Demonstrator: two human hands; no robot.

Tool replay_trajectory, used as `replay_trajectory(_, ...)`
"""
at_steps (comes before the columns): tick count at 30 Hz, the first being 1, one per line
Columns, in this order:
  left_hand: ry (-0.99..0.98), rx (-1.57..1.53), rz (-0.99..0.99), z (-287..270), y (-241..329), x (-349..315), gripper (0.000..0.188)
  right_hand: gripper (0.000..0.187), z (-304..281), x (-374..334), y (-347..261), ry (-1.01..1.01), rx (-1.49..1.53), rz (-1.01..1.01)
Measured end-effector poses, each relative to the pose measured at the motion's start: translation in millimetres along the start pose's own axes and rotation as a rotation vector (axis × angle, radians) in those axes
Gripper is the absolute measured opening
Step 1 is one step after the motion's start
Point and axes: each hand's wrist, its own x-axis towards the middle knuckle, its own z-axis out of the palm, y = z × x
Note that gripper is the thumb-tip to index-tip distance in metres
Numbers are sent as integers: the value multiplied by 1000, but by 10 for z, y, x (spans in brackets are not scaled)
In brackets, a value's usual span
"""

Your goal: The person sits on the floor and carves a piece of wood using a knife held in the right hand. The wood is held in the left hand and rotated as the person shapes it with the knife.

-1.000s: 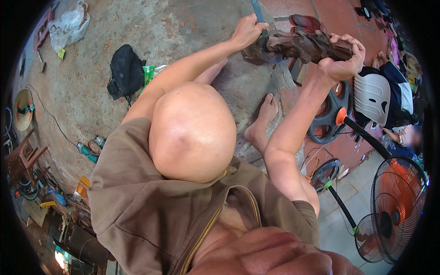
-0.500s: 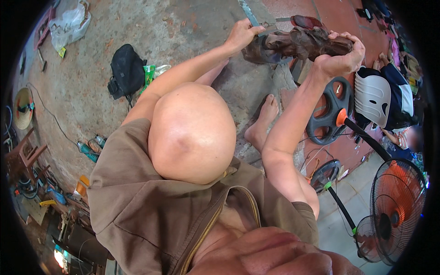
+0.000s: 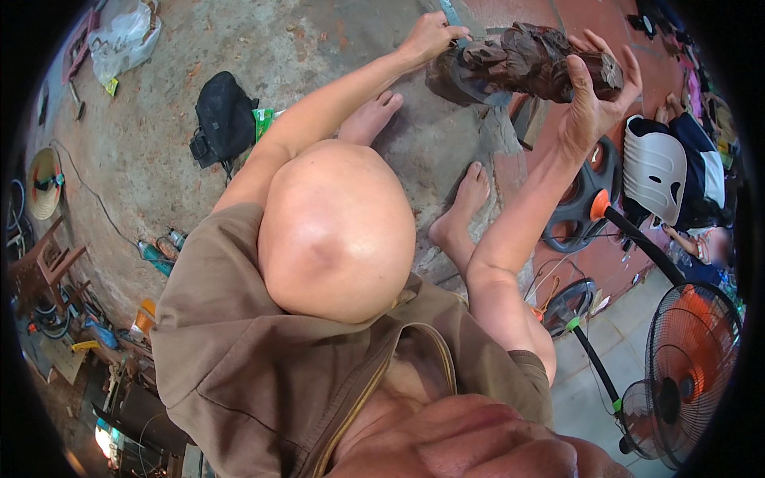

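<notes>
A dark brown carved figure, apparently wood, (image 3: 522,64) lies sideways ahead of me, its wider base toward the left. My left hand (image 3: 430,40) is closed on a thin bluish flat strip (image 3: 451,11) beside that base; whether it is a ruler or a blade I cannot tell. Around the carving's right end, my right hand (image 3: 594,99) has its fingers spread, the thumb raised in front of it. The palm is close to the carving; any contact there is hard to see.
My bare feet (image 3: 470,199) rest on the rough concrete. Left of them lies a black bag (image 3: 221,119). A standing fan (image 3: 692,370) and its dark round base (image 3: 578,211) are at right, near a light-coloured slotted shell (image 3: 655,171). A plastic bag (image 3: 123,48) lies far left.
The fingers of my right hand have opened from their wrap around the carving's end. The carving has turned slightly, and my left hand has shifted a little up and right with the strip.
</notes>
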Motion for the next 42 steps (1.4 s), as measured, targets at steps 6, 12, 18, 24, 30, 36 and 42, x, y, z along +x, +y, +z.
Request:
replay_trajectory(6,55,-55,-27,-39,-19,-102,20,45,-35,107,209,94,-15,-7)
replay_trajectory(12,59,-120,4,-94,33,-138,20,52,21,248,343,198,-86,-56)
replay_trajectory(18,50,36,-54,-141,0,-118,18,54,6,222,362,254,-216,-105)
replay_trajectory(24,51,213,26,-74,272,-270,27,51,121,48,289,312,-130,-95)
replay_trajectory(30,93,482,133,-121,72,130,34,49,103,42,240,307,-249,-56)
replay_trajectory(36,117,137,118,-83,25,158,27,50,102,71,323,328,-108,-85)
replay_trajectory(42,80,193,73,-21,190,-190,26,50,16,103,389,330,-190,-109)
